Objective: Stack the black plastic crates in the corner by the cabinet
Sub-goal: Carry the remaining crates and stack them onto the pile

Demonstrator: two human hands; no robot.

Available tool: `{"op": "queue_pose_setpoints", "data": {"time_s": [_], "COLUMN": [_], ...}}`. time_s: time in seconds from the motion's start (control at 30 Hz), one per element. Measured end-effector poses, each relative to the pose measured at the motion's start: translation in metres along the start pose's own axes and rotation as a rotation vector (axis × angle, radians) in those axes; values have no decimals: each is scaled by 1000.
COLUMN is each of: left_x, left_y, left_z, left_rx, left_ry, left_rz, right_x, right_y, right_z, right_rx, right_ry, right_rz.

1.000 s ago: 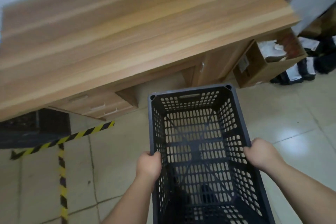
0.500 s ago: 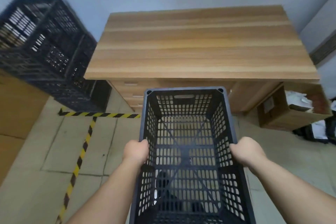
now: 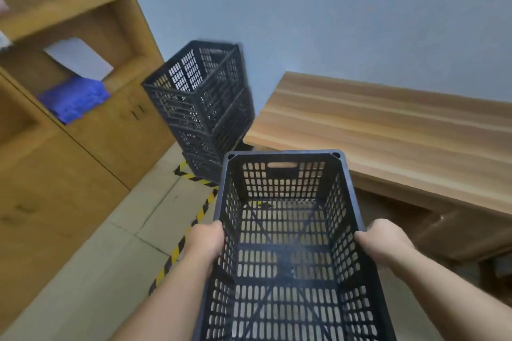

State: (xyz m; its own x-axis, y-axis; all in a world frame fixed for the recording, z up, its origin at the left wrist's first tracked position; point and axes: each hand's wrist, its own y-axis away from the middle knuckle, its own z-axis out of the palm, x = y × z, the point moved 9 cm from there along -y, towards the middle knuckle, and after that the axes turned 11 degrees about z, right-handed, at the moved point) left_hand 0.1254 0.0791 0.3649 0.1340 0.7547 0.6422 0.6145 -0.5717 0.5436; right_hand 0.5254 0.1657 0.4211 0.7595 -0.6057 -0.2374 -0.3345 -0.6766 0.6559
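I carry an empty black plastic crate (image 3: 285, 174) in front of me, its open top facing up. My left hand (image 3: 207, 238) grips its left rim and my right hand (image 3: 383, 241) grips its right rim. Ahead to the left, a stack of black crates (image 3: 202, 102) stands on the floor in the corner, between the wooden cabinet (image 3: 91, 152) and the desk. The stack's base is partly hidden behind the crate I hold.
A wooden desk (image 3: 388, 130) stands at the right, close beside the stack. Yellow-black tape (image 3: 180, 246) marks the tiled floor. The cabinet's open shelves hold a blue bundle (image 3: 73, 98) and a white sheet (image 3: 79, 57). A grey-blue wall rises behind.
The view has swung left and up: the desk slid to the right, and the cabinet and crate stack came into the middle. Both hands keep the same grip on the crate.
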Motion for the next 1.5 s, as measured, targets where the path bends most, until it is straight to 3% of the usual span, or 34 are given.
{"op": "queue_pose_setpoints", "data": {"time_s": [0.23,0.57,0.83,1.1,1.5], "left_x": [43,111,205,308,431], "left_y": [-15,-78,-138,-179,-331], "left_z": [-131,-258,-311,-358,-401], "left_rx": [63,159,187,330,217], "left_ry": [144,188,184,148,165], "left_rz": [52,134,197,318,414], "right_x": [-131,-289,-410,-529,-674], "right_y": [55,105,93,85,52], "right_z": [15,3,-37,-94,-122], "right_rx": [29,113,38,50,173], "right_ry": [62,83,-54,-129,-235], "right_rz": [-91,-234,-350,-471,-441]}}
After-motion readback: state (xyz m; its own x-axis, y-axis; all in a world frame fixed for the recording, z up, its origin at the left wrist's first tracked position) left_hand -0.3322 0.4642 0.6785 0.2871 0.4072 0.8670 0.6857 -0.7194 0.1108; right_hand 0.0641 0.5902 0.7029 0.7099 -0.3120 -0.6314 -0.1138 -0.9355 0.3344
